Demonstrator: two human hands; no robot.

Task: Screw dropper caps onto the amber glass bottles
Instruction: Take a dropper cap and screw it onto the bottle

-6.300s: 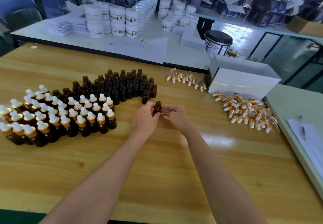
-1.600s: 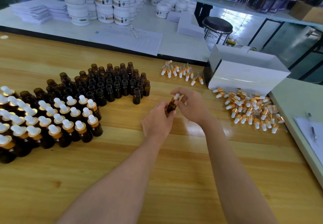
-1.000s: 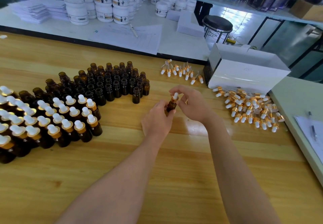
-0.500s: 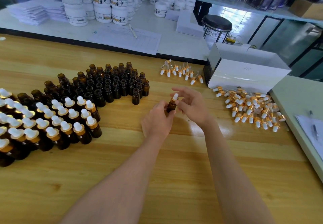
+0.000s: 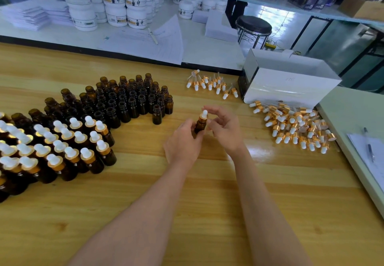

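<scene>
Glossy wooden table, amber glass bottles

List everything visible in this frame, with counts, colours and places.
held bottle: one, amber, white-and-gold dropper cap on it, table centre
uncapped bottles: dozens, amber, standing left of centre
capped bottles: dozens, amber, white bulbs, far left
loose dropper caps: many, white and gold, pile at right, smaller row behind centre
box: one, white, right rear
table: one, light wood
jars: many, white, rear bench
stool: one, black, behind
left hand: grips the held bottle
right hand: fingers curved beside the cap; contact unclear
</scene>
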